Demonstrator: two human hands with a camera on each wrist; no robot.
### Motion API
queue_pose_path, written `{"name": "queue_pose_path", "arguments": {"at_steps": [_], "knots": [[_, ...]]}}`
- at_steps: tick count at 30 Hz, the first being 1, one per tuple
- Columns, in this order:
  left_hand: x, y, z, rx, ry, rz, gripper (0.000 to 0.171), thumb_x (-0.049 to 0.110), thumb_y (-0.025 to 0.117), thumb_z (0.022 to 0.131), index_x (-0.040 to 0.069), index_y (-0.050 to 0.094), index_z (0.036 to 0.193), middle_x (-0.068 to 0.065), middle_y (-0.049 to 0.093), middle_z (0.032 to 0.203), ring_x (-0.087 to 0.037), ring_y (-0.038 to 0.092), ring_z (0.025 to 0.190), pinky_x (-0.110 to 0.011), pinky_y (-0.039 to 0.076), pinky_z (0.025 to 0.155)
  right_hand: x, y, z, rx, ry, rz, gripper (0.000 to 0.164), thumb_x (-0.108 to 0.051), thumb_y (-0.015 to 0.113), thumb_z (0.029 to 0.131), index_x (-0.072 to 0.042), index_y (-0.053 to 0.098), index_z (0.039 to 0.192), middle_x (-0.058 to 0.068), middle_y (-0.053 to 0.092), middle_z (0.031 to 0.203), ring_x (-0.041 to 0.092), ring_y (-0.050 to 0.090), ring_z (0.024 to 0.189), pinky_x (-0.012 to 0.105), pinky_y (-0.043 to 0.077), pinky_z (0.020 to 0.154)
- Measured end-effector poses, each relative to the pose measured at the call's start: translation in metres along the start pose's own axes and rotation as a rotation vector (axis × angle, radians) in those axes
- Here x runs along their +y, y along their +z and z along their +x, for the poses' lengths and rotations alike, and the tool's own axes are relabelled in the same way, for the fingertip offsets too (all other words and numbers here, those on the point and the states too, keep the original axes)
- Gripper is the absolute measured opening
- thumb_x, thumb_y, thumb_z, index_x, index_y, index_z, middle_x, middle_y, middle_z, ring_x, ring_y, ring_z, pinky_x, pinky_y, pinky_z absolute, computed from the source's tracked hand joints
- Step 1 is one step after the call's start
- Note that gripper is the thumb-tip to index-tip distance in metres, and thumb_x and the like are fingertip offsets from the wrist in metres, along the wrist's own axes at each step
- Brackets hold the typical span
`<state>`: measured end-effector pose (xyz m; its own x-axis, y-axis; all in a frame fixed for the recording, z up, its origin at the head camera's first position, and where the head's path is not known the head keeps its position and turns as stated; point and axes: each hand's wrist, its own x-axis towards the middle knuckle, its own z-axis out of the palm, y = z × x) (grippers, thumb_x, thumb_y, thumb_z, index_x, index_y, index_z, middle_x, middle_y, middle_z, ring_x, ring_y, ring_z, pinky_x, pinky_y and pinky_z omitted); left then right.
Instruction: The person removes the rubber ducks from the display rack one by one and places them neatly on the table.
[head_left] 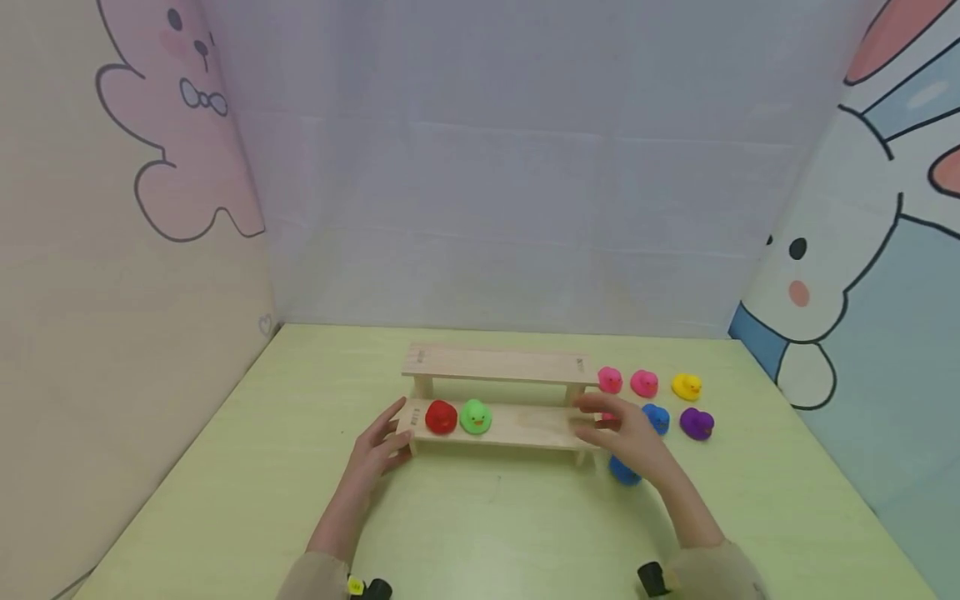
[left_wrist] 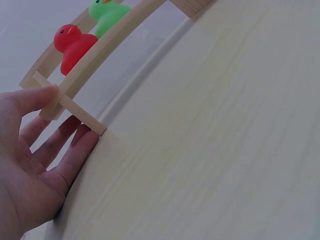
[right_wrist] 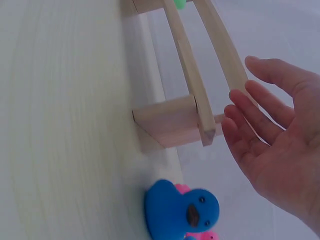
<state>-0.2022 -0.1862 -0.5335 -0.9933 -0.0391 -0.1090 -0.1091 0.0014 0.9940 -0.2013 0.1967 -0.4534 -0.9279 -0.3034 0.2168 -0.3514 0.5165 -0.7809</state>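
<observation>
A two-tier wooden shelf (head_left: 525, 423) stands on the table. On the left of its lower tier sit a red rubber duck (head_left: 441, 417) and a green rubber duck (head_left: 476, 417), side by side. My left hand (head_left: 372, 446) holds the shelf's left end; in the left wrist view its thumb lies against the lower board and the other fingers are around the leg. Beside the shelf's right end is my right hand (head_left: 628, 433), fingers loosely extended and nothing in them. The right wrist view shows a small gap between that hand (right_wrist: 277, 120) and the wood.
Right of the shelf lie loose rubber ducks: pink ones (head_left: 644, 383), a yellow one (head_left: 686, 386), a purple one (head_left: 697, 423) and blue ones (head_left: 625, 472). The right hand partly covers a pink duck. A pale curtain (head_left: 495, 192) rises behind the table (head_left: 247, 492).
</observation>
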Motion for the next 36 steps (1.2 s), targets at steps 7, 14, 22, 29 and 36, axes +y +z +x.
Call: {"name": "queue_pose_path", "arguments": {"at_steps": [7, 14, 22, 29, 36], "knots": [[0.002, 0.0, -0.002, -0.002, -0.002, 0.008, 0.059, 0.014, 0.06, 0.096, 0.026, 0.042, 0.151, -0.018, 0.054, 0.138, -0.014, 0.063, 0.107, -0.033, 0.058, 0.089, -0.012, 0.039, 0.02, -0.027, -0.004, 0.12, 0.042, -0.02, 0.073, 0.089, -0.01, 0.063, 0.128, 0.015, 0.065, 0.129, 0.032, 0.065, 0.114, 0.018, 0.053, 0.091], [0.002, -0.002, -0.003, -0.006, -0.009, 0.017, 0.059, 0.014, 0.059, 0.097, 0.026, 0.041, 0.151, -0.018, 0.053, 0.14, -0.019, 0.063, 0.109, -0.035, 0.058, 0.09, -0.027, 0.078, 0.036, -0.041, -0.027, 0.173, 0.044, -0.016, 0.073, 0.089, -0.012, 0.062, 0.131, 0.013, 0.063, 0.134, 0.032, 0.062, 0.121, 0.038, 0.053, 0.101], [0.001, -0.001, -0.002, -0.009, -0.009, 0.021, 0.059, 0.014, 0.059, 0.097, 0.026, 0.041, 0.151, -0.018, 0.053, 0.14, -0.021, 0.063, 0.112, -0.036, 0.057, 0.092, -0.035, 0.104, 0.047, -0.077, -0.064, 0.251, 0.046, -0.012, 0.073, 0.088, -0.01, 0.06, 0.132, 0.012, 0.062, 0.136, 0.032, 0.057, 0.127, 0.049, 0.046, 0.108], [0.002, 0.0, -0.002, -0.003, -0.009, 0.011, 0.059, 0.013, 0.06, 0.096, 0.027, 0.042, 0.151, -0.018, 0.054, 0.138, -0.019, 0.064, 0.108, -0.036, 0.058, 0.091, -0.036, 0.116, 0.056, -0.091, -0.086, 0.228, 0.045, -0.014, 0.074, 0.088, -0.007, 0.061, 0.131, 0.011, 0.065, 0.13, 0.029, 0.063, 0.118, 0.044, 0.051, 0.103], [0.001, -0.001, 0.0, -0.005, -0.005, 0.012, 0.059, 0.013, 0.059, 0.097, 0.026, 0.04, 0.152, -0.019, 0.053, 0.139, -0.015, 0.062, 0.108, -0.036, 0.058, 0.091, -0.036, 0.117, 0.056, -0.074, -0.081, 0.161, 0.039, -0.015, 0.074, 0.088, -0.017, 0.065, 0.125, 0.001, 0.066, 0.127, 0.02, 0.063, 0.118, 0.038, 0.05, 0.104]]}}
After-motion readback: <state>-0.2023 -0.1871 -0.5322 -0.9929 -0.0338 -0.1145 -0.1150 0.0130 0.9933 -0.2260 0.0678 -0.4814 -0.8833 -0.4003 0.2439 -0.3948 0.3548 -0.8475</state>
